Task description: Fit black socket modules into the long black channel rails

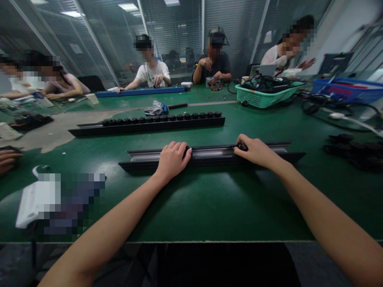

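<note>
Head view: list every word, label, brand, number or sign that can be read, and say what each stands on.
No text can be read.
Near black channel: no lettering shows.
Pale sheet at upper right: too small and blurred to tell whether it bears print.
White object at lower left: partly pixelated; no marking readable.

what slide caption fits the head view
Left hand and right hand each hold a small black part at a black rail on a green table.
</note>
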`<state>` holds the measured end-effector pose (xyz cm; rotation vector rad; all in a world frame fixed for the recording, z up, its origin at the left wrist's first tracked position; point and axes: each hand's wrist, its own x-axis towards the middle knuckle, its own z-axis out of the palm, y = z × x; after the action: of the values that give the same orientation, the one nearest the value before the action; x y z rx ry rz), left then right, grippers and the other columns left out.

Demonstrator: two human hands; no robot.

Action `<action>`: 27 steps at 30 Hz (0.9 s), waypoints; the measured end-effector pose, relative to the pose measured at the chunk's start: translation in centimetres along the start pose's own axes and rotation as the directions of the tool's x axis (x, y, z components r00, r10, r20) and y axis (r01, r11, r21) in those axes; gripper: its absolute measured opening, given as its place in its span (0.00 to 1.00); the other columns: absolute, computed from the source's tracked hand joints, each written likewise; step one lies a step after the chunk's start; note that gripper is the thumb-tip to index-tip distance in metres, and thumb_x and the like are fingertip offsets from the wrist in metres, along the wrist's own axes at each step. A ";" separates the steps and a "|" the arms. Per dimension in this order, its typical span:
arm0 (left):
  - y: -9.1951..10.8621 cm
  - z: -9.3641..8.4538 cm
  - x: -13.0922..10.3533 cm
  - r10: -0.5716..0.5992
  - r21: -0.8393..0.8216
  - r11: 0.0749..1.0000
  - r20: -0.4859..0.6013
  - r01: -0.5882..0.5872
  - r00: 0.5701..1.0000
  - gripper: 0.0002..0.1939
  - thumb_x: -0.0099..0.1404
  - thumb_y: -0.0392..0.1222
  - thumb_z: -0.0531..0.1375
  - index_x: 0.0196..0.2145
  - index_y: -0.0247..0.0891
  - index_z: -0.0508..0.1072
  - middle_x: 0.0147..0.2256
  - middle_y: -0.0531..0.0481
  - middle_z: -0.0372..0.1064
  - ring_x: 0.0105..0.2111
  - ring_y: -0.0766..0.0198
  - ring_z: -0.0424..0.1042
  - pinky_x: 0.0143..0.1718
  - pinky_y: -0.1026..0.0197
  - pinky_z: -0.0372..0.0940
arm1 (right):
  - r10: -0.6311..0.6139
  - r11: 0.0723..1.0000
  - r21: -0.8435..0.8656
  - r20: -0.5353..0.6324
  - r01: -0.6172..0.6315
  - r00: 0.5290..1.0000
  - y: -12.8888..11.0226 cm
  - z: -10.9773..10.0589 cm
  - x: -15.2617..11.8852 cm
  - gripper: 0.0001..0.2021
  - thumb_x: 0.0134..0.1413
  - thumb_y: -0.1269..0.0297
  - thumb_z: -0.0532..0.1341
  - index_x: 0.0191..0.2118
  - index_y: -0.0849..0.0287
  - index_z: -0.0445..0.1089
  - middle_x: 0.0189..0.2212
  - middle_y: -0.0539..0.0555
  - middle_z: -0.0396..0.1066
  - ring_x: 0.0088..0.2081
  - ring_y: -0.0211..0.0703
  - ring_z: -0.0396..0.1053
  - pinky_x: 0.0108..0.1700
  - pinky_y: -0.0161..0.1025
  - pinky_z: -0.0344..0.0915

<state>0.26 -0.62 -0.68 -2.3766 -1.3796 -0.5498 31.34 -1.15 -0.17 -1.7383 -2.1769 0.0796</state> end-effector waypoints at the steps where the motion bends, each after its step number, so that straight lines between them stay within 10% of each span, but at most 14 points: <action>1: 0.0 0.0 0.0 0.000 0.002 1.000 -0.001 0.000 1.000 0.19 0.75 0.51 0.44 0.42 0.40 0.70 0.39 0.43 0.73 0.42 0.53 0.68 0.43 0.54 0.60 | 0.001 1.000 0.003 0.004 -0.001 1.000 0.0 0.0 0.0 0.12 0.58 0.52 0.54 0.41 0.55 0.64 0.27 0.54 0.70 0.29 0.47 0.67 0.33 0.39 0.57; 27: 0.0 -0.1 0.0 -0.002 -0.009 1.000 0.005 0.002 1.000 0.19 0.75 0.50 0.44 0.42 0.39 0.70 0.38 0.43 0.73 0.42 0.53 0.68 0.43 0.54 0.60 | 0.052 0.998 0.030 0.068 -0.054 0.996 0.7 -0.7 0.1 0.13 0.56 0.51 0.55 0.40 0.54 0.62 0.28 0.55 0.69 0.32 0.48 0.67 0.34 0.39 0.57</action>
<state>0.21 -0.65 -0.63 -2.3854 -1.3848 -0.5518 32.19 -1.05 0.32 -1.8002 -2.1640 0.1877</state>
